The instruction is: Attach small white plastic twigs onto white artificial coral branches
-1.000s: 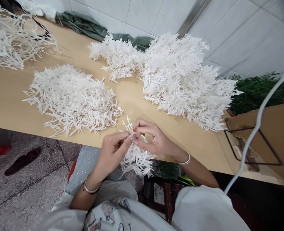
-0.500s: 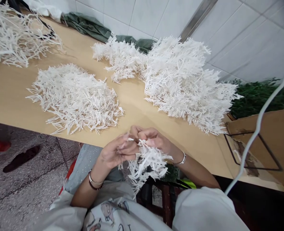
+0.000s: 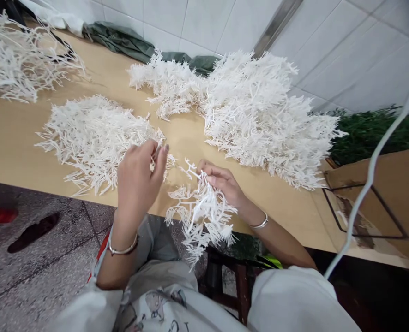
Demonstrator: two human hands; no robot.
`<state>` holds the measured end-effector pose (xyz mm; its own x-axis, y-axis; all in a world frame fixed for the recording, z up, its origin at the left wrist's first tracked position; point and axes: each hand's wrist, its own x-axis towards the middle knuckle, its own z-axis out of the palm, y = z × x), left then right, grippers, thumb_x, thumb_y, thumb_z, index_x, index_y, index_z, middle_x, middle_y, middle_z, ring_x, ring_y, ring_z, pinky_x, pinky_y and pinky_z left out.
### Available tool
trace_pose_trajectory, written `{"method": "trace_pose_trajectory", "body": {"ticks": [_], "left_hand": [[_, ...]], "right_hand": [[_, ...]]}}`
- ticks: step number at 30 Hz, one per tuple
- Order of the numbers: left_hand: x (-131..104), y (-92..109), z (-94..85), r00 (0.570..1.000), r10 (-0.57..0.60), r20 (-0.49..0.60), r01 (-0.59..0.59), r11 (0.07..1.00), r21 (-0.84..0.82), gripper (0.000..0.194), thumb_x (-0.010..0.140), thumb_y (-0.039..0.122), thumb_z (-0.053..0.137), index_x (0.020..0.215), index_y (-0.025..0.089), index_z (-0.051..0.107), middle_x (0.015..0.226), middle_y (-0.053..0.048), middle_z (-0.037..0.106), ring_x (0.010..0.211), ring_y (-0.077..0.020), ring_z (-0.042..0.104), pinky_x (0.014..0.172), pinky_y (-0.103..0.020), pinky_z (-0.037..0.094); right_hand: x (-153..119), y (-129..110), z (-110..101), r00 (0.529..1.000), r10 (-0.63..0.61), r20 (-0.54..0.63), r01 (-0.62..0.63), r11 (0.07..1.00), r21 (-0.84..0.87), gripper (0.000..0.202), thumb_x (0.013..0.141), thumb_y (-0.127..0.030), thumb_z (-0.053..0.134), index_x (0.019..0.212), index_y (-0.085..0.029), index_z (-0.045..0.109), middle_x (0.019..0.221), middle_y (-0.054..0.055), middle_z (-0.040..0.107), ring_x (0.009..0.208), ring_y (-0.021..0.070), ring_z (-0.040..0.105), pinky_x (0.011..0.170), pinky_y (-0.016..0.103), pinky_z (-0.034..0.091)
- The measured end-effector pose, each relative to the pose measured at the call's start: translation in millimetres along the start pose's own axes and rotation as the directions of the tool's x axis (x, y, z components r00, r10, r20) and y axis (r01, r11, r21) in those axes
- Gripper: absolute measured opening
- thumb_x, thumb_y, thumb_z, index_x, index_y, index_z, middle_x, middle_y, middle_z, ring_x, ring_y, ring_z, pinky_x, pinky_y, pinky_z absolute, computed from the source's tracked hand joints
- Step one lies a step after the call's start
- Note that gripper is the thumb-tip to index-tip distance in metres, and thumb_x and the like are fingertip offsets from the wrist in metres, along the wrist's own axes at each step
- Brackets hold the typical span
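Two hands that were joined over one white bundle half a second ago now stand apart. The left hand [image 3: 138,177] has lifted away and reached to the near edge of the flat pile of white sprigs [image 3: 99,138], where its fingertips [image 3: 163,154] pinch together at the pile's fringe; whether a sprig is already caught between them cannot be told. The right hand [image 3: 221,182] keeps the cluster of white branched sprigs [image 3: 201,214] alone now, fingers closed on its upper stems, the cluster hanging over the front edge of the wooden table [image 3: 14,147] just right of that pile. The cluster has spread wider and dropped lower than before.

Beyond the flat pile, further back on the table, the big heap of white sprigs [image 3: 260,115] lies as it did, and a third loose pile [image 3: 17,69] sits at the table's far left corner. Behind the big heap a green cloth [image 3: 121,41] is bunched against the tiled wall. Right of the table, green foliage [image 3: 370,131] fills a cardboard box [image 3: 394,184], and a white cord [image 3: 367,184] hangs across it.

Each wrist wears a silver bangle [image 3: 123,251]. No readable writing shows; the shirt's printed figures [image 3: 156,304] are cartoon shapes only.
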<state>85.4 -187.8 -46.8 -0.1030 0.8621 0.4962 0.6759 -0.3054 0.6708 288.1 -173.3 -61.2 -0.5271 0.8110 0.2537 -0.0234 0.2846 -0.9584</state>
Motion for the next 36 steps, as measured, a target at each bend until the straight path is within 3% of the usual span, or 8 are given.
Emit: {"method": "trace_pose_trajectory", "body": {"ticks": [4,8,13,17,20,22,28,36], "left_hand": [[31.3,-21.4,-2.4,0.996,-0.013,-0.088,0.033,0.971,0.238,0.016,0.084,0.031,0.058,0.073,0.022,0.052,0.08,-0.009,0.056,0.087,-0.0295,0.05,0.079,-0.043,0.032],[39.8,-40.9,-3.1,0.992,-0.083,-0.099,0.105,0.963,0.249,0.012,0.077,0.033,0.069,0.082,0.023,0.064,0.091,-0.013,0.061,0.104,-0.0367,0.048,0.089,-0.05,0.029],[35.0,-42.7,-2.1,0.978,0.026,-0.207,-0.006,0.996,0.093,0.031,0.093,0.036,0.048,0.117,0.025,0.066,0.11,-0.007,0.06,0.099,-0.0248,0.052,0.087,-0.045,0.03],[12.8,-20.8,4.3,0.957,0.061,-0.282,-0.092,0.991,-0.098,0.023,0.088,0.033,0.058,0.107,0.027,0.071,0.108,-0.004,0.065,0.082,-0.0162,0.057,0.069,-0.036,0.04],[-13.3,-0.5,13.3,0.992,0.121,-0.031,-0.123,0.908,-0.399,0.019,0.089,0.028,0.058,0.101,0.027,0.072,0.093,-0.003,0.07,0.079,-0.0134,0.06,0.062,-0.029,0.045],[-28.8,7.1,21.0,0.981,0.161,0.109,-0.084,0.856,-0.51,0.024,0.089,0.026,0.057,0.11,0.026,0.069,0.104,-0.005,0.07,0.092,-0.0149,0.062,0.07,-0.029,0.049],[-46.2,1.6,35.6,0.987,0.037,0.155,0.079,0.727,-0.682,0.021,0.082,0.018,0.066,0.098,0.027,0.074,0.105,-0.005,0.072,0.099,-0.0173,0.066,0.088,-0.033,0.052],[-46.3,-6.6,26.0,0.946,-0.082,0.313,0.288,0.652,-0.702,0.013,0.084,0.029,0.062,0.077,0.021,0.067,0.078,-0.001,0.066,0.074,-0.0131,0.058,0.07,-0.026,0.045]], "right_hand": [[2.6,4.4,-6.3,0.995,0.032,-0.095,-0.033,0.999,-0.015,0.025,0.084,-0.028,0.05,0.062,-0.018,0.044,0.071,-0.001,0.036,0.065,0.0124,0.036,0.059,0.029,0.025],[4.1,5.4,-6.1,0.995,0.019,-0.103,-0.022,0.999,-0.027,0.025,0.085,-0.024,0.048,0.061,-0.018,0.043,0.07,-0.001,0.036,0.062,0.0111,0.035,0.059,0.03,0.025],[4.9,6.5,-3.9,0.99,-0.115,-0.081,0.102,0.984,-0.146,0.024,0.087,-0.024,0.049,0.064,-0.019,0.043,0.071,-0.001,0.038,0.066,0.0115,0.038,0.063,0.03,0.03],[3.0,6.0,-1.9,0.967,-0.248,-0.06,0.222,0.935,-0.278,0.022,0.089,-0.024,0.051,0.068,-0.02,0.044,0.074,-0.001,0.04,0.072,0.0124,0.042,0.067,0.029,0.035],[1.2,4.3,1.1,0.943,-0.334,-0.001,0.307,0.867,-0.393,0.015,0.089,-0.02,0.052,0.074,-0.02,0.047,0.078,0.0,0.043,0.075,0.0133,0.045,0.069,0.03,0.039],[0.3,4.3,3.5,0.926,-0.375,0.046,0.352,0.814,-0.461,0.011,0.088,-0.018,0.054,0.078,-0.02,0.049,0.08,0.001,0.043,0.076,0.014,0.047,0.068,0.03,0.042],[-1.5,10.4,8.5,0.921,-0.38,0.087,0.354,0.721,-0.596,0.01,0.085,-0.012,0.056,0.08,-0.018,0.051,0.082,0.002,0.048,0.078,0.0144,0.05,0.066,0.029,0.043],[-1.2,-3.7,8.0,0.981,-0.129,0.147,0.172,0.928,-0.331,0.013,0.088,-0.021,0.058,0.077,-0.017,0.053,0.076,-0.001,0.045,0.068,0.0098,0.045,0.063,0.025,0.038]]}}
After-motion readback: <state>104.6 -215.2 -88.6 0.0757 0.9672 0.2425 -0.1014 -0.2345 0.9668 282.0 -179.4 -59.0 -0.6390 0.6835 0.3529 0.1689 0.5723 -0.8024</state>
